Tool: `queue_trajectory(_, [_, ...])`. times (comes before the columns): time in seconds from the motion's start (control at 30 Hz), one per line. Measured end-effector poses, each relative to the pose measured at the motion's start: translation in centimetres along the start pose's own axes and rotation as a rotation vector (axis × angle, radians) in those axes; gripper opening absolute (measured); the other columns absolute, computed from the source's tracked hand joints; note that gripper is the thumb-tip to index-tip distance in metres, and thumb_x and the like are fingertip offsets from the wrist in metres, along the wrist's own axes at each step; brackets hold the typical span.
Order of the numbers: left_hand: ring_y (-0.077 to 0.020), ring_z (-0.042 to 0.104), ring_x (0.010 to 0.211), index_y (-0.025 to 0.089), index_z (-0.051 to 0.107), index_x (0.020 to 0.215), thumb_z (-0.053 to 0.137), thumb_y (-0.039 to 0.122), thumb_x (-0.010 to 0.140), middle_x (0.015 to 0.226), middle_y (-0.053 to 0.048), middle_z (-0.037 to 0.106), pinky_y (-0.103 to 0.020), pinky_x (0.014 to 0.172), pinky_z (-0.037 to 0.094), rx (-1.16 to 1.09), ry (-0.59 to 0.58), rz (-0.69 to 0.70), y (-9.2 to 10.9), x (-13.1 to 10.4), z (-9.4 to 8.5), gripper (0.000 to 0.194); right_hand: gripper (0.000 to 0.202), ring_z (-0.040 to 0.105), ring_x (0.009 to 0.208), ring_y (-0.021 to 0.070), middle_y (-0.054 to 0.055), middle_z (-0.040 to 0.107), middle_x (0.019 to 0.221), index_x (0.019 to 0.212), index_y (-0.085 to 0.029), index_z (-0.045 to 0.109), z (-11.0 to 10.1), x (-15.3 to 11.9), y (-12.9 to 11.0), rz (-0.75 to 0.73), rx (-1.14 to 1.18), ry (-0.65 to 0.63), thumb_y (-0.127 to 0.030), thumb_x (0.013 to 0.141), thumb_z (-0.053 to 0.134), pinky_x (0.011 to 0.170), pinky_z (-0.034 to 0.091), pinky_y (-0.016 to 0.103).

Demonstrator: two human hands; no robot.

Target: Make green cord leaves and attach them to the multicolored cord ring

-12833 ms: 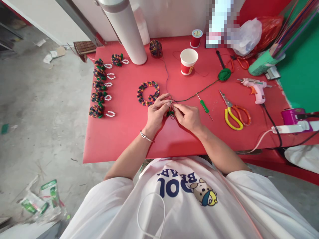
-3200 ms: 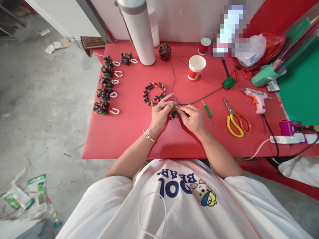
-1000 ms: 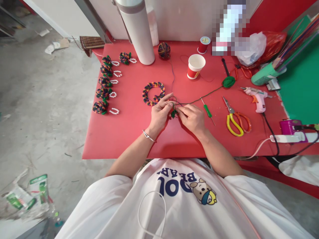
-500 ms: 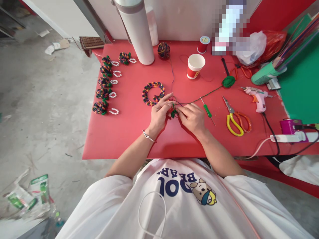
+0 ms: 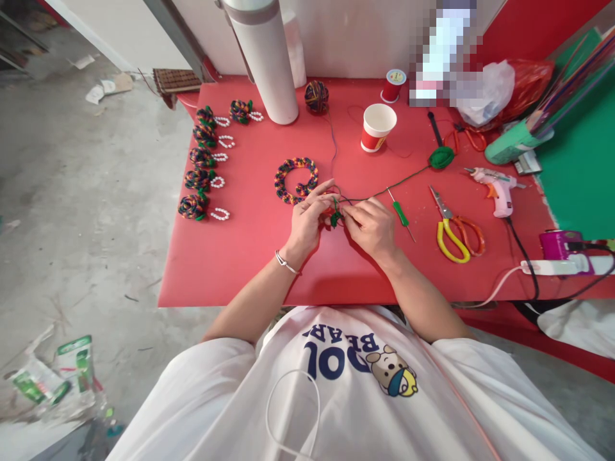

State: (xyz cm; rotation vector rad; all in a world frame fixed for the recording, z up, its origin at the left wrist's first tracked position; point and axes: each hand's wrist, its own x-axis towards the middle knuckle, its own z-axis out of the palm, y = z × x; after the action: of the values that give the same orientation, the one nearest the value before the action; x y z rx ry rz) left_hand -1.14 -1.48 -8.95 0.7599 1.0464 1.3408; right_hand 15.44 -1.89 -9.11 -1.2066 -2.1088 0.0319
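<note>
Left hand [image 5: 306, 221], right hand [image 5: 373, 224] barely shifted since last frame; green yarn piece [image 5: 335, 219] between fingertips, pinched by both hands.

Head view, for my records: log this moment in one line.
left hand: holding small green yarn piece; right hand: close beside it; green-handled metal tool: on red tabletop
</note>
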Motion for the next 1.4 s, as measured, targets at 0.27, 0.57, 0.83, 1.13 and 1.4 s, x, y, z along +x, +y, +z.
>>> queue_trajectory(0.27, [-0.0039,0.054,0.053,0.019,0.086,0.084,0.073,0.026,0.075,0.145,-0.009,0.071,-0.023,0.041,0.042,0.008,-0.004,0.002,-0.2,0.0,0.0,0.017,0.031,0.058,0.074,0.0189,0.005,0.075,0.077,0.091,-0.022,0.082,0.0,0.1,0.0,0.015,0.015,-0.019,-0.031,0.107,0.056,0.075,0.045,0.035])
queue_trajectory(0.57, [-0.0044,0.057,0.058,0.018,0.084,0.08,0.079,0.03,0.078,0.148,-0.011,0.068,-0.022,0.041,0.041,0.009,-0.01,0.028,0.1,-0.1,0.3,0.013,0.032,0.056,0.074,0.0182,0.005,0.074,0.076,0.091,-0.022,0.082,-0.1,0.2,-0.1,0.044,0.009,-0.036,-0.033,0.108,0.056,0.073,0.043,0.034])
queue_trajectory(0.83, [-0.007,0.062,0.069,0.017,0.081,0.075,0.081,0.035,0.08,0.159,-0.013,0.06,-0.021,0.045,0.041,0.052,-0.005,0.061,0.1,-0.2,0.5,0.019,0.034,0.057,0.075,0.0194,0.006,0.073,0.076,0.091,-0.023,0.081,-0.1,0.0,-0.2,0.043,0.02,-0.06,-0.032,0.108,0.054,0.075,0.044,0.036])
queue_trajectory(1.13, [-0.0018,0.053,0.057,0.017,0.082,0.076,0.085,0.039,0.079,0.162,-0.012,0.057,-0.021,0.044,0.044,0.065,-0.01,0.094,-0.5,0.1,0.2,0.023,0.035,0.057,0.076,0.019,0.005,0.072,0.075,0.089,-0.022,0.08,0.0,0.0,-0.1,0.024,0.013,-0.072,-0.031,0.108,0.054,0.074,0.044,0.035])
queue_trajectory(1.4, [-0.0029,0.054,0.059,0.018,0.083,0.078,0.083,0.037,0.081,0.163,-0.011,0.056,-0.021,0.046,0.044,0.092,-0.022,0.105,-0.7,0.2,0.1,0.02,0.033,0.056,0.075,0.0187,0.005,0.071,0.075,0.089,-0.021,0.08,0.0,-0.1,0.0,0.002,-0.005,-0.1,-0.029,0.108,0.054,0.073,0.042,0.035])
